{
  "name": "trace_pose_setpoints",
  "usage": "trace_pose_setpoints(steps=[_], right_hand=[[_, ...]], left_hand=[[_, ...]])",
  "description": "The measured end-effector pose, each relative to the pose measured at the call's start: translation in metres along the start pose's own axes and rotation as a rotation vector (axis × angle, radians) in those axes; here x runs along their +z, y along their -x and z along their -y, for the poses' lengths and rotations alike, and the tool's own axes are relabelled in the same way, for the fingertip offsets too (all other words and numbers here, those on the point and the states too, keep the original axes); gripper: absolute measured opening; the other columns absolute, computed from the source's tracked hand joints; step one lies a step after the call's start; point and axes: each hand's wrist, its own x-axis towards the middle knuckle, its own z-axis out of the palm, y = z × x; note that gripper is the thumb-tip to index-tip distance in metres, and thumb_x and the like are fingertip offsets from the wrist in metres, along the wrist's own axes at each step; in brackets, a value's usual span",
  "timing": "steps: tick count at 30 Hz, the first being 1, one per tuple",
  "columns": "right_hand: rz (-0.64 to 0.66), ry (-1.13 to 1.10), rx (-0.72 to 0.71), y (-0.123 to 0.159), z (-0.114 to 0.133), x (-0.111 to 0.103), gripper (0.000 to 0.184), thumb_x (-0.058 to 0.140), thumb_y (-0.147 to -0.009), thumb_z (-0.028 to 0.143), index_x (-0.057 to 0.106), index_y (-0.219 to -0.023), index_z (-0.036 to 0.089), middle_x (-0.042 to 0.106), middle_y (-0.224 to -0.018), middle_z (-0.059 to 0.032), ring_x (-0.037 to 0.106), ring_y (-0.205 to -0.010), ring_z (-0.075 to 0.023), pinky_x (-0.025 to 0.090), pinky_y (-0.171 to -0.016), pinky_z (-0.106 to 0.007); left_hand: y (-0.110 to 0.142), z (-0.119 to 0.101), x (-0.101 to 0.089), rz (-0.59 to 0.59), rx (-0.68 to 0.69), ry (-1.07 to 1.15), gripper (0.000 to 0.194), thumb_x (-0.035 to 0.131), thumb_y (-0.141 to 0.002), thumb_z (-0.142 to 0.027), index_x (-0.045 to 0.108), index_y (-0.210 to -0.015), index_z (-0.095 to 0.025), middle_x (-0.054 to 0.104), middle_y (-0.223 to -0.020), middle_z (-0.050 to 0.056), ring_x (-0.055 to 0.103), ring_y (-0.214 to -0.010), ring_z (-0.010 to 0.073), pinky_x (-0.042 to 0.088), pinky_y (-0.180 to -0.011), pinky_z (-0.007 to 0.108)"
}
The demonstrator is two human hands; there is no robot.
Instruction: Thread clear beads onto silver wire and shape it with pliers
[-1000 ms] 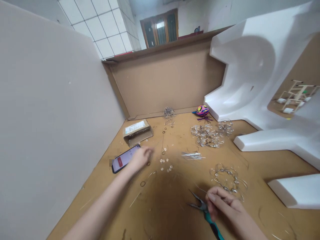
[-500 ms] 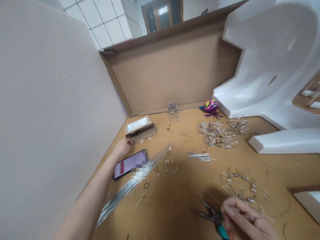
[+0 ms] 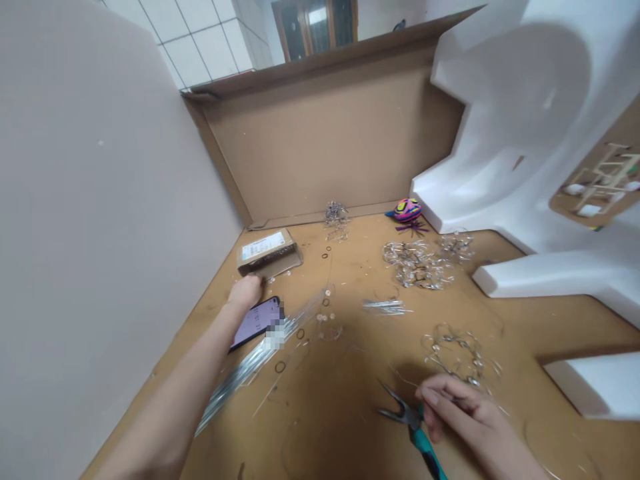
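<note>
The right hand (image 3: 457,408) pinches a thin wire (image 3: 404,377) between thumb and forefinger, at the near right of the table (image 3: 340,417); the wire's free end points far and left. Pliers (image 3: 421,440) with teal handles lie against the lower fingers of that hand, their jaws spread and pointing left; how firmly they are gripped cannot be told. The left hand (image 3: 246,291) is at the near edge of a small open cardboard box (image 3: 270,250), its fingers curled; whether it holds anything cannot be told.

The left forearm crosses in front of one end of a phone (image 3: 257,320). Just to the near side of the phone lies a long bundle of wires (image 3: 243,377). To its right are small dark rings (image 3: 280,367) and clear beads (image 3: 328,293). Further right is a short stack of wires (image 3: 387,307). A beaded wire loop (image 3: 473,360) lies just beyond the right hand, with beaded tangles (image 3: 425,275) farther off. At the far right, a colourful toy (image 3: 407,211) sits beside white foam (image 3: 530,280).
</note>
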Motion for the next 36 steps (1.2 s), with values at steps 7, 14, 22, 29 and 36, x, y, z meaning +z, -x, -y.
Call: trace_pose_setpoints(steps=[7,14,22,29,36], right_hand=[[0.014,-0.059,-0.050,0.002,0.006,0.001,0.036,0.059,-0.070,0.052,0.057,-0.068,0.016,0.059,-0.051,-0.0001,0.052,-0.045,-0.0112,0.042,-0.050,-0.024],[0.045,-0.087,-0.117,0.011,0.011,0.000,0.033,0.058,-0.073,0.049,0.055,-0.070,0.016,0.057,-0.050,0.0017,0.052,-0.044,-0.0101,0.042,-0.048,-0.024],[0.062,-0.064,-0.199,0.016,0.007,0.007,0.032,0.055,-0.074,0.049,0.051,-0.068,0.018,0.055,-0.050,0.0033,0.050,-0.043,-0.0089,0.041,-0.046,-0.023],[0.090,-0.063,-0.233,0.019,0.004,0.010,0.027,0.052,-0.077,0.043,0.049,-0.069,0.017,0.054,-0.050,0.0038,0.049,-0.044,-0.0082,0.041,-0.046,-0.022],[0.080,-0.057,-0.205,0.018,0.004,0.010,0.029,0.053,-0.075,0.045,0.049,-0.068,0.018,0.053,-0.049,0.0040,0.050,-0.043,-0.0089,0.041,-0.045,-0.022]], left_hand=[[0.098,-0.085,-0.008,0.161,0.134,1.028,0.023,0.056,-0.076,-0.031,0.055,-0.091,-0.014,0.066,-0.083,0.007,0.062,-0.074,0.0163,0.048,-0.070,0.028],[0.205,-0.164,0.013,0.670,-0.129,1.945,0.017,0.070,-0.064,-0.014,0.066,-0.081,-0.011,0.067,-0.073,0.004,0.062,-0.065,0.0099,0.050,-0.064,0.019],[0.218,-0.171,0.035,0.751,-0.239,2.147,0.012,0.064,-0.073,-0.015,0.065,-0.084,-0.010,0.063,-0.069,0.001,0.058,-0.055,0.0041,0.051,-0.054,0.013],[0.224,-0.176,0.040,0.909,-0.212,2.245,0.011,0.059,-0.078,-0.017,0.063,-0.084,-0.009,0.058,-0.069,0.001,0.055,-0.056,0.0026,0.050,-0.054,0.011],[0.225,-0.178,0.039,0.917,-0.172,2.202,0.011,0.061,-0.076,-0.019,0.062,-0.084,-0.010,0.057,-0.069,0.000,0.054,-0.057,0.0028,0.049,-0.055,0.011]])
